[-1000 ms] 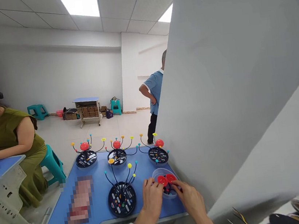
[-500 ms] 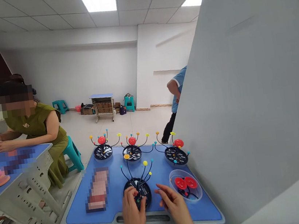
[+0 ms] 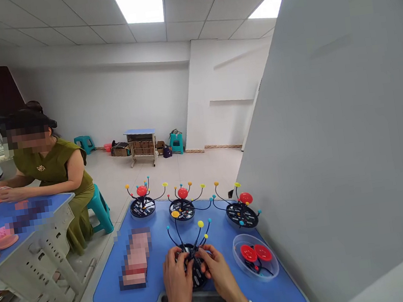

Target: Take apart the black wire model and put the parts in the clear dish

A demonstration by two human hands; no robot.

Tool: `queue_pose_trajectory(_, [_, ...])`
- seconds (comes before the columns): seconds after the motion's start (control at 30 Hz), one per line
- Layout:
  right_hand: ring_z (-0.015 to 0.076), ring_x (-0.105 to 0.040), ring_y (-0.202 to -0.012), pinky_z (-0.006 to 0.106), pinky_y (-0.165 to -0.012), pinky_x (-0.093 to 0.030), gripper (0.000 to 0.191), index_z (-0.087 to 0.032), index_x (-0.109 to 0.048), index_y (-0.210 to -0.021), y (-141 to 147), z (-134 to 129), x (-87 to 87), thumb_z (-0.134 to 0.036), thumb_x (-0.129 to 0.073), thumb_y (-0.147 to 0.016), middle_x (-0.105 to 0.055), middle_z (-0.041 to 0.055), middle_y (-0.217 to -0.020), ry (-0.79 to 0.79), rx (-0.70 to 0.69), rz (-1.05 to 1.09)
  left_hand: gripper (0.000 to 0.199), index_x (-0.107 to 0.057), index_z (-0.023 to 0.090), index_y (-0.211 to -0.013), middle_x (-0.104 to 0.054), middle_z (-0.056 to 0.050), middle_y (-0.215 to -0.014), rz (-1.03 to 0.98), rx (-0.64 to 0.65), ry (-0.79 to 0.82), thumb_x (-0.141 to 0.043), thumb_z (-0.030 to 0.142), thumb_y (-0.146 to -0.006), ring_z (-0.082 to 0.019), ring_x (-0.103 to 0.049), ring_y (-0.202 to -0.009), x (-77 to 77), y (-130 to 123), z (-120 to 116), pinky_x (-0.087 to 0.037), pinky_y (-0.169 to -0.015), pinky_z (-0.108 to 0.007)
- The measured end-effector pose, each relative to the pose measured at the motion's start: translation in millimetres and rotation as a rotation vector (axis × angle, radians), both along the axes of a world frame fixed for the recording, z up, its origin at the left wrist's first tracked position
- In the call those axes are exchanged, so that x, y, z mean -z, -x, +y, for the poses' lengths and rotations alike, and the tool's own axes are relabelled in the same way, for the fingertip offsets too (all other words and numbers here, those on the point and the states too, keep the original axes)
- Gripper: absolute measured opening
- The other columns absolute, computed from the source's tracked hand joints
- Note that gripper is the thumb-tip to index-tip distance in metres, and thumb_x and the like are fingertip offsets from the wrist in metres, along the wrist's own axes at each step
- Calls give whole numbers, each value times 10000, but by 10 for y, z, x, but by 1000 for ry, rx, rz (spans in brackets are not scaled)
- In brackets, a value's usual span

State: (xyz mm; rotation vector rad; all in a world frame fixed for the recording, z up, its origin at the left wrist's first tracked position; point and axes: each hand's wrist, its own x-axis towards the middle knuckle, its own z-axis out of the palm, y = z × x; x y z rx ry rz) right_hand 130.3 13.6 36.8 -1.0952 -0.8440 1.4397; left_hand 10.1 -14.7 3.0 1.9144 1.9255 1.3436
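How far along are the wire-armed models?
Three back-row models look done, each topped with a red ball. In hand: the front model, left hand and right hand on its hub, no red ball yet. Left: two red pieces in the clear plastic tub, probably its top.

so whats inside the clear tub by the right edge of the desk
The clear plastic tub holds two red round pieces and thin dark rods; what lies under the red pieces is hidden.

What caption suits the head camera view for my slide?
Left hand and right hand grip a wire-armed model on a black base beside a clear tub of red discs on a blue table.
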Motion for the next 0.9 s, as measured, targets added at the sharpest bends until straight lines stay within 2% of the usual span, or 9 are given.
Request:
queue_pose_trajectory(0.27, [22,-383,-349,153,-315,-202,599,-189,-586,-682,25,1,-17,-652,-908,-482,-666,-38,-609,-15,0,43,163,-702,204,-921,-678,-104,-1060,-4,11,-12,-541,200,-952,-308,-677,-1005,39,15,24,-562,-849,-473])
queue_pose_trajectory(0.4, [13,-327,-361,170,-335,-177,583,-200,-568,-692,26,10,-111,-655,-891,-525,-691,-22,-661,-42,38,85,163,-700,214,-918,-696,-97,-1052,-17,22,-13,-541,202,-951,-309,-673,-1002,47,12,30,-557,-842,-480])
queue_pose_trajectory(0.5, [27,-354,-382,187,-350,-198,580,-224,-546,-747,-4,28,-220,-658,-877,-553,-706,-25,-724,-71,85,116,160,-702,216,-921,-707,-101,-1065,-35,25,-15,-544,210,-946,-320,-668,-1017,48,8,36,-550,-871,-505])
queue_pose_trajectory(0.57, [38,-381,-394,194,-362,-210,575,-232,-545,-781,-45,18,-292,-641,-884,-562,-703,-33,-724,-82,96,124,159,-703,213,-960,-714,-105,-1071,-56,30,-17,-545,222,-944,-325,-668,-1024,45,8,33,-549,-891,-522])
queue_pose_trajectory(0.67, [44,-377,-389,201,-375,-204,555,-231,-562,-803,-112,-66,-354,-612,-895,-576,-685,-44,-680,-79,86,124,236,-674,199,-1130,-717,-124,-1121,-93,32,-22,-522,281,-968,-330,-661,-1079,37,10,-17,-554,-914,-537])
queue_pose_trajectory(0.77, [41,-336,-376,205,-378,-187,542,-229,-565,-782,-139,-229,-325,-606,-897,-580,-674,-49,-653,-56,74,126,328,-638,218,-1248,-707,-133,-1213,-274,86,-11,-510,368,-986,-312,-643,-1170,44,-5,-131,-556,-963,-509])
queue_pose_trajectory(0.9, [30,-282,-376,198,-389,-172,554,-221,-565,-729,-97,-470,-192,-622,-906,-558,-610,-69,-590,-6,56,141,416,-729,239,-1187,-746,-118,-1211,-731,296,143,-650,528,-898,-296,-691,-1120,89,-88,-286,-574,-963,-428])
